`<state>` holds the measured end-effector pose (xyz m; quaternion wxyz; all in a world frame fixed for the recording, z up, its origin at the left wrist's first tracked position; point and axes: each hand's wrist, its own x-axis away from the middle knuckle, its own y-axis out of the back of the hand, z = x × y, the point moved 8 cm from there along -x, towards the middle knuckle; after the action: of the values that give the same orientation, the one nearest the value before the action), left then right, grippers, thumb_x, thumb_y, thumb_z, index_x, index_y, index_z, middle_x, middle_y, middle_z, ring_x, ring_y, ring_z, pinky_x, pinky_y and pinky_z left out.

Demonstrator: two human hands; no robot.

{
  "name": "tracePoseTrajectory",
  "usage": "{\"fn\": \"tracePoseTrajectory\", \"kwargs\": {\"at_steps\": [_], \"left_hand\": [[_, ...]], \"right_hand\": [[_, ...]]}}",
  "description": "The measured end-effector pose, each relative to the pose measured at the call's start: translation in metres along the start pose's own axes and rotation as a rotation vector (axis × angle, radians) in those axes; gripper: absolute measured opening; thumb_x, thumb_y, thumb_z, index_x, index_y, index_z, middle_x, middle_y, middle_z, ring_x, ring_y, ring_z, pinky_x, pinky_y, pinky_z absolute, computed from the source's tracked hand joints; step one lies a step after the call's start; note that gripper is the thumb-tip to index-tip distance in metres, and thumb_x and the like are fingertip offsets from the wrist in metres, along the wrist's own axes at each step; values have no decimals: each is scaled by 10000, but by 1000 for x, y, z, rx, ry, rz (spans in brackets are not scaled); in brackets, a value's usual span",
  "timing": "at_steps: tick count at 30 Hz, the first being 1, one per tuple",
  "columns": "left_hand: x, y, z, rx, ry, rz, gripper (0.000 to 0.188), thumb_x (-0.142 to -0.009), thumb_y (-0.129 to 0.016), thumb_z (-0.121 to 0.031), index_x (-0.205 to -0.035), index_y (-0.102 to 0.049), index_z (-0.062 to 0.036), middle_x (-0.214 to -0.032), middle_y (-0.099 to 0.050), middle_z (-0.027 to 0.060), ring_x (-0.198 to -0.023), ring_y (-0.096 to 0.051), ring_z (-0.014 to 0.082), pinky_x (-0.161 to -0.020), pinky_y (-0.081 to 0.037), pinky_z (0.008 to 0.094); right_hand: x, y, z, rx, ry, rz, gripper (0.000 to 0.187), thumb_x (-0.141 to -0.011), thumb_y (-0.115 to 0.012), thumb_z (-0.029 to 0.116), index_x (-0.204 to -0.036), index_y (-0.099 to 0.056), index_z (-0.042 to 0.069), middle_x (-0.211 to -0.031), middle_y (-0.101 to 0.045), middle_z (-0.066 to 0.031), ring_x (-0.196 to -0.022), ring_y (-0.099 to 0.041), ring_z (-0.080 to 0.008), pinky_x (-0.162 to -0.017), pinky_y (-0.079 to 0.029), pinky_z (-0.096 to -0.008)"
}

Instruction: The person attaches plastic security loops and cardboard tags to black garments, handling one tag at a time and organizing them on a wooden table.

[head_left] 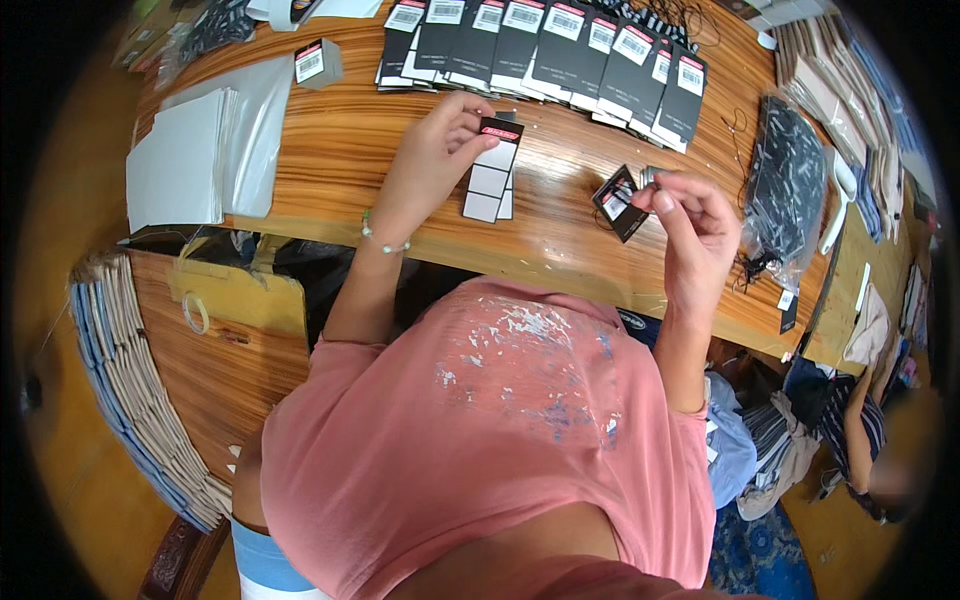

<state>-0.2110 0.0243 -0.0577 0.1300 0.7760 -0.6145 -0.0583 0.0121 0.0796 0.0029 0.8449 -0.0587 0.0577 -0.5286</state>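
My left hand [432, 150] is closed on black hang tags [487, 178] with white panels and a red band, held over the near part of the table. A second tag shows partly behind the front one. To the right, my right hand [697, 222] pinches a small black tag [620, 203] with a white label near its upper corner. A small grey piece [648, 178] shows at those fingertips; its kind is unclear. Beyond both hands, overlapping rows of black hang tags [560, 62] with white barcode labels lie along the far side of the table.
White sheets [180, 165] and clear plastic sleeves [262, 140] lie at left, near a small stack of labels [317, 64]. A bag of black cords [786, 190] and a white handled tool [840, 195] are at right. Folded clothes [140, 385] stand lower left. Another person [858, 430] is at far right.
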Motion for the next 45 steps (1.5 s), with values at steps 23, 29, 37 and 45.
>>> {"fn": "tracePoseTrajectory", "kwargs": {"at_steps": [23,29,37,45], "left_hand": [[12,-58,-92,-82,-360,36,174,-758,-621,18,-932,-608,6,-820,-643,54,-710,-634,112,-600,-509,195],[14,-57,-104,-199,-516,38,160,-754,-633,-25,-912,-612,-9,-798,-635,63,-657,-610,134,-562,-494,218],[16,-60,-104,-310,-523,63,168,-761,-628,-48,-925,-609,-20,-800,-628,80,-667,-614,161,-560,-486,235],[13,-61,-94,-266,-418,77,150,-796,-597,-54,-938,-599,-7,-878,-631,87,-709,-627,164,-576,-495,247]], "right_hand": [[-5,-20,13,391,190,-107,139,-744,-564,-62,-837,-480,0,-690,-559,-39,-598,-515,-55,-530,-389,-187],[-8,-20,4,217,72,-53,189,-750,-558,-60,-882,-453,26,-646,-517,15,-607,-472,-30,-535,-337,-170],[-15,-17,-6,76,-50,45,269,-764,-536,-77,-949,-385,47,-662,-498,23,-603,-421,-20,-543,-312,-169],[-15,-19,-10,225,-17,73,268,-760,-538,-58,-954,-382,43,-654,-493,24,-602,-413,-29,-540,-311,-180]]}}
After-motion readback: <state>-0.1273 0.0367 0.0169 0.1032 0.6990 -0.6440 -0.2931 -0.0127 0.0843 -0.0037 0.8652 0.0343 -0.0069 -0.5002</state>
